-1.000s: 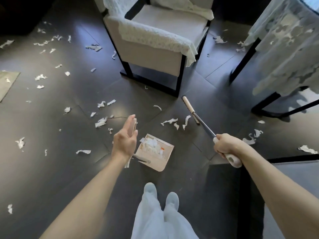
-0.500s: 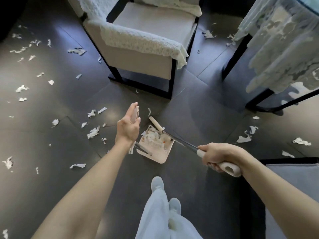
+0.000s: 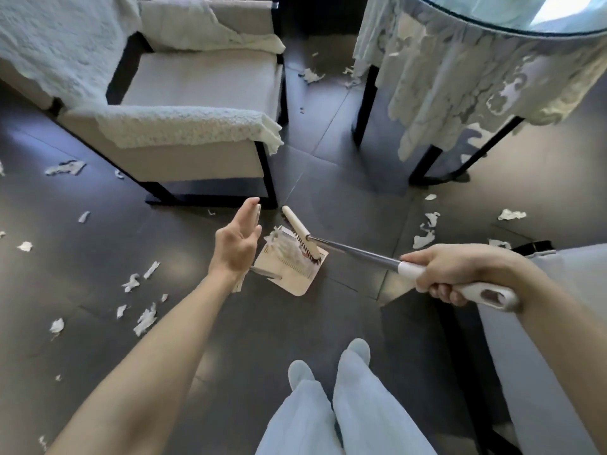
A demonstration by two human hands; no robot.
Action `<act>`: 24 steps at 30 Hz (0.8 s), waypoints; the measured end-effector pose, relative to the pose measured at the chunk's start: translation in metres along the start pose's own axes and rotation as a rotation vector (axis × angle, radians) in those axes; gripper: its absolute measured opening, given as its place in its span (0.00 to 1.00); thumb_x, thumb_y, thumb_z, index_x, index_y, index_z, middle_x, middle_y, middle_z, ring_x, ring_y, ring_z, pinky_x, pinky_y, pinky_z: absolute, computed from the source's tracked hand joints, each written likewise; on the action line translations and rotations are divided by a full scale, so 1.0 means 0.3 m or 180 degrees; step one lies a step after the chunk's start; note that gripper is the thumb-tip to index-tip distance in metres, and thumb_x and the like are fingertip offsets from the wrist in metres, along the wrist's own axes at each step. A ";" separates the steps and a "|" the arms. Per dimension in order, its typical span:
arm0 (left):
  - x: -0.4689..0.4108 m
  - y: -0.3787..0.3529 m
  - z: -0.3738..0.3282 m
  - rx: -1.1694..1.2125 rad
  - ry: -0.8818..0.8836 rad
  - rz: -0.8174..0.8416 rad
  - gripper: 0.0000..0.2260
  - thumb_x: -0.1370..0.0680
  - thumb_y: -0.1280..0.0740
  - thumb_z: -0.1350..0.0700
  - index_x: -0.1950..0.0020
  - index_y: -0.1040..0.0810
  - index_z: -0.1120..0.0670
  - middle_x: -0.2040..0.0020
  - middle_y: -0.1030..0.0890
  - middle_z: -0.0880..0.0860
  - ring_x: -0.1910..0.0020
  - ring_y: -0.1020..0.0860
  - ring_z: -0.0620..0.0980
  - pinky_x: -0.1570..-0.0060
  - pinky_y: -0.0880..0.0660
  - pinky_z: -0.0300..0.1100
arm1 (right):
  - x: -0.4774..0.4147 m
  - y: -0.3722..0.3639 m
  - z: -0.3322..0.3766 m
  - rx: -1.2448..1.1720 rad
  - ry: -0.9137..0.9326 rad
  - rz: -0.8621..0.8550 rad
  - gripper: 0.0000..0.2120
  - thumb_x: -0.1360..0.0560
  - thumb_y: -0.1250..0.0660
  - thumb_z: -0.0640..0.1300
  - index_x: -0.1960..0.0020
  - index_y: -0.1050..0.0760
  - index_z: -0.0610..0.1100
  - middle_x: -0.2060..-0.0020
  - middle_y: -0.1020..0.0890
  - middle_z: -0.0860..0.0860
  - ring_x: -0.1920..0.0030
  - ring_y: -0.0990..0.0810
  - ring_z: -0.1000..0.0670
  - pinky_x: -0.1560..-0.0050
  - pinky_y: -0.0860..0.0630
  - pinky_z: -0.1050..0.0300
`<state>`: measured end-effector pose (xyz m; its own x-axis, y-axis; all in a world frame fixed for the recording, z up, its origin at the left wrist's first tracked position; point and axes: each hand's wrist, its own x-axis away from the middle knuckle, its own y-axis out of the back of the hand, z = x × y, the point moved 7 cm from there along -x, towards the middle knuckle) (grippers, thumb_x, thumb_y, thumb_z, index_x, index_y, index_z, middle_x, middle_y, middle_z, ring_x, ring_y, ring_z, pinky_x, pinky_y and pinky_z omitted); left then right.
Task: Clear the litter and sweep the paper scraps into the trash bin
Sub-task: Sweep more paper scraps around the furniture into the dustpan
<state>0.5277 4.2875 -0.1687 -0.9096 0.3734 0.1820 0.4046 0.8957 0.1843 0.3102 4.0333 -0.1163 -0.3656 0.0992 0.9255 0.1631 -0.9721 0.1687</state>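
Note:
A cream dustpan (image 3: 297, 284) lies on the dark floor just in front of my feet, with white paper scraps (image 3: 285, 249) piled at its mouth. My left hand (image 3: 238, 241) holds the dustpan's upright handle (image 3: 258, 210), fingers stretched along it and the thumb against it. My right hand (image 3: 450, 274) grips the white grip of a broom (image 3: 354, 252). The cream broom head (image 3: 300, 233) rests on the scraps at the dustpan's far edge. More scraps (image 3: 144, 318) lie on the floor to the left, and others (image 3: 425, 229) to the right. No trash bin is in view.
A cream armchair (image 3: 184, 139) with black legs stands just beyond the dustpan. A round table with a lace cloth (image 3: 466, 80) and black legs stands at the upper right. A grey seat edge (image 3: 558, 323) is at the right. Scraps (image 3: 310, 75) lie between chair and table.
The broom head swept left from the open floor onto the dustpan, carrying scraps with it. My left hand stayed on the dustpan handle. The view shifted toward the chair.

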 end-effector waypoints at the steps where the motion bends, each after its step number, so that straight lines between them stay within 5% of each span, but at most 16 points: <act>1: -0.034 -0.031 -0.011 0.0005 0.0000 0.0060 0.31 0.23 0.38 0.70 0.42 0.24 0.30 0.42 0.24 0.33 0.36 0.28 0.33 0.35 0.34 0.28 | 0.002 0.034 -0.008 -0.0144 0.0021 -0.0030 0.33 0.25 0.43 0.31 0.26 0.40 0.56 0.80 0.32 0.51 0.82 0.35 0.56 0.81 0.36 0.67; 5: -0.181 -0.179 -0.081 -0.0091 -0.0102 0.0266 0.30 0.24 0.37 0.66 0.40 0.25 0.29 0.45 0.22 0.30 0.34 0.29 0.36 0.32 0.34 0.36 | 0.014 0.167 -0.061 -0.0864 0.0053 -0.0092 0.25 0.21 0.43 0.32 0.29 0.37 0.51 0.80 0.33 0.52 0.81 0.36 0.58 0.82 0.37 0.68; 13: -0.420 -0.571 -0.273 0.0038 -0.0342 0.0717 0.31 0.23 0.39 0.73 0.39 0.26 0.36 0.37 0.24 0.39 0.37 0.28 0.32 0.42 0.32 0.24 | 0.037 0.498 -0.163 -0.1710 0.0007 -0.0417 0.23 0.21 0.43 0.31 0.29 0.36 0.46 0.80 0.34 0.52 0.81 0.37 0.58 0.83 0.39 0.68; 16: -0.499 -0.717 -0.323 -0.0057 -0.0392 0.0966 0.28 0.23 0.39 0.73 0.35 0.26 0.42 0.37 0.25 0.39 0.39 0.28 0.28 0.45 0.33 0.22 | 0.047 0.618 -0.213 -0.1951 -0.0135 -0.0633 0.27 0.22 0.42 0.32 0.27 0.39 0.52 0.80 0.34 0.51 0.82 0.37 0.58 0.83 0.38 0.68; 19: -0.582 -0.858 -0.374 -0.0287 -0.0523 0.1197 0.25 0.22 0.38 0.72 0.30 0.27 0.51 0.36 0.26 0.43 0.40 0.30 0.25 0.45 0.34 0.20 | 0.055 0.709 -0.266 -0.2226 -0.0298 -0.0775 0.22 0.22 0.42 0.33 0.29 0.36 0.46 0.80 0.33 0.51 0.82 0.36 0.57 0.83 0.38 0.68; 24: -0.737 -1.091 -0.468 -0.0628 -0.0638 0.1489 0.23 0.21 0.36 0.68 0.29 0.28 0.51 0.38 0.26 0.41 0.46 0.31 0.19 0.48 0.36 0.17 | 0.018 0.843 -0.315 -0.3019 -0.0484 -0.1106 0.21 0.22 0.40 0.33 0.31 0.34 0.45 0.79 0.33 0.50 0.82 0.37 0.58 0.83 0.39 0.69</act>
<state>0.6095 3.8779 -0.1336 -0.6206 0.7772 0.1040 0.7629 0.5678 0.3092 0.2629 3.7680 -0.1007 -0.1234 0.3697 0.9209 -0.7469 -0.6456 0.1591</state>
